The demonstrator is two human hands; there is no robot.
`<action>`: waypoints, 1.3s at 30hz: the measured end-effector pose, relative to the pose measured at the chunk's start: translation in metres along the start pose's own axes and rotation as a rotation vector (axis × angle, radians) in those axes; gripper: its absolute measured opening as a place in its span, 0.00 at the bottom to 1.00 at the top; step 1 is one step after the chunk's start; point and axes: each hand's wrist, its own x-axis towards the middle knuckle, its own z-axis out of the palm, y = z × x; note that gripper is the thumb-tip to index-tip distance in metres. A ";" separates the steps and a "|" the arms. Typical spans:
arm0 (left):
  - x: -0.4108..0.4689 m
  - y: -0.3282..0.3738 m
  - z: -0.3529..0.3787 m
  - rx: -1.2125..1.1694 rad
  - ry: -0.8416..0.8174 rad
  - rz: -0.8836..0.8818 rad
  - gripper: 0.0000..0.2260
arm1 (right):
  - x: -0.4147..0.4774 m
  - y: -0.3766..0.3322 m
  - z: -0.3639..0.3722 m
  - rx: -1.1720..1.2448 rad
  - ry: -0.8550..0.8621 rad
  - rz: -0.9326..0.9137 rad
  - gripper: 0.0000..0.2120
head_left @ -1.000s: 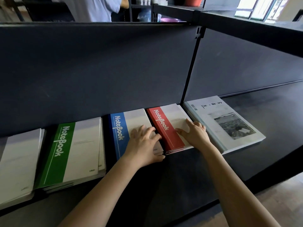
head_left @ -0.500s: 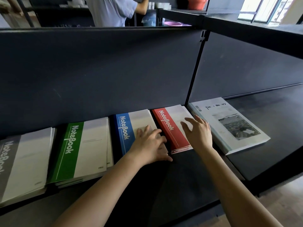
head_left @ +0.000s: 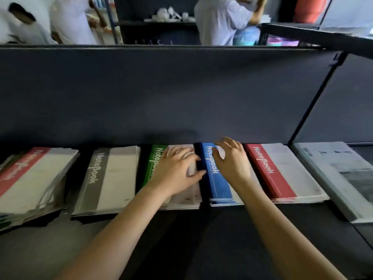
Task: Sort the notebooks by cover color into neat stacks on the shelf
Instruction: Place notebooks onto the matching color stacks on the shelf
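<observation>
Head camera looks down on a dark shelf (head_left: 201, 239) where stacks of notebooks lie in a row against a dark back panel (head_left: 161, 93). The left hand (head_left: 177, 170) lies flat on the green stack (head_left: 155, 164), fingers spread and nearly straight, pressing on the white part of the top cover and gripping nothing; its thumb reaches toward the narrow gap on the stack's right side. The right hand (head_left: 232, 160) is over the blue stack (head_left: 218, 182) just beside it, fingers arched and loosely bent, the thumb close to the white lettering on the blue band; it has hold of nothing, and whether the fingertips touch the cover cannot be told. The two hands are near each other but apart. Right of the blue stack lies a red stack (head_left: 276, 174), its edges fairly even. Beyond a thin upright post (head_left: 310, 106) rests a pale book (head_left: 339, 174) with a grey photograph on its cover, turned at an angle to the others. Left of the green stack sits a grey stack (head_left: 105, 178), and at the far left an untidy pile (head_left: 30, 178) topped by a red-banded cover, with loose sheets and other colours jutting out underneath. Above the panel, people in pale shirts (head_left: 220, 21) stand blurred among more shelving
</observation>
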 end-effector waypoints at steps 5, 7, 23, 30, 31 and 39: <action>-0.042 -0.065 -0.037 0.087 0.005 -0.135 0.31 | 0.007 -0.073 0.042 0.013 -0.159 -0.096 0.17; -0.062 -0.090 -0.052 0.095 0.036 -0.183 0.27 | 0.009 -0.103 0.061 0.020 -0.210 -0.146 0.19; -0.231 -0.260 -0.147 0.148 0.056 -0.671 0.26 | -0.031 -0.310 0.176 0.161 -0.462 -0.450 0.21; -0.274 -0.296 -0.139 -0.026 -0.052 -0.790 0.29 | -0.061 -0.349 0.223 -0.059 -0.788 -0.323 0.34; -0.277 -0.299 -0.137 -0.040 -0.066 -0.782 0.29 | -0.064 -0.351 0.227 -0.060 -0.810 -0.305 0.35; -0.273 -0.317 -0.133 -0.115 -0.003 -0.717 0.29 | -0.069 -0.356 0.231 0.060 -0.801 -0.157 0.36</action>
